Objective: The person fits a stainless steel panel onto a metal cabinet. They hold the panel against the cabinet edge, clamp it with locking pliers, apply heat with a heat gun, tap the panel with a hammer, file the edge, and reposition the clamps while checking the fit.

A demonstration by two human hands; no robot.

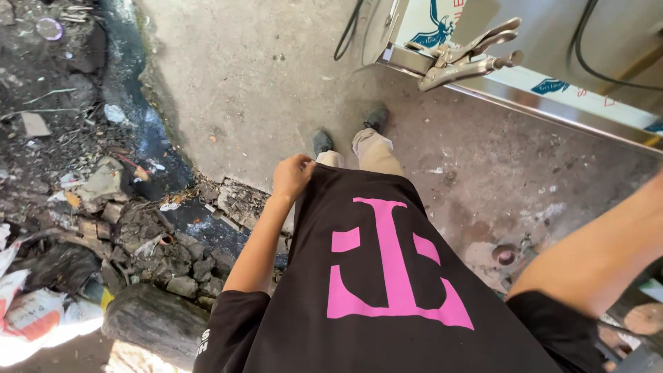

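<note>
I look straight down my own body. My left hand [291,176] hangs by my hip with its fingers curled shut, and it touches the hem of my black shirt [373,276], which has a large pink print. I cannot see anything held in that hand. My right forearm [594,255] reaches out past the right edge of the view, so the right hand is hidden. Below the shirt are my beige trousers [376,152] and dark shoes [376,117] on the concrete floor [262,69].
A steel-edged table [525,97] stands at the upper right, with locking pliers [463,59] clamped on its rim and black cables [587,62] above. To the left lies a wet ditch [138,131] with rubble, broken bricks and litter [41,311].
</note>
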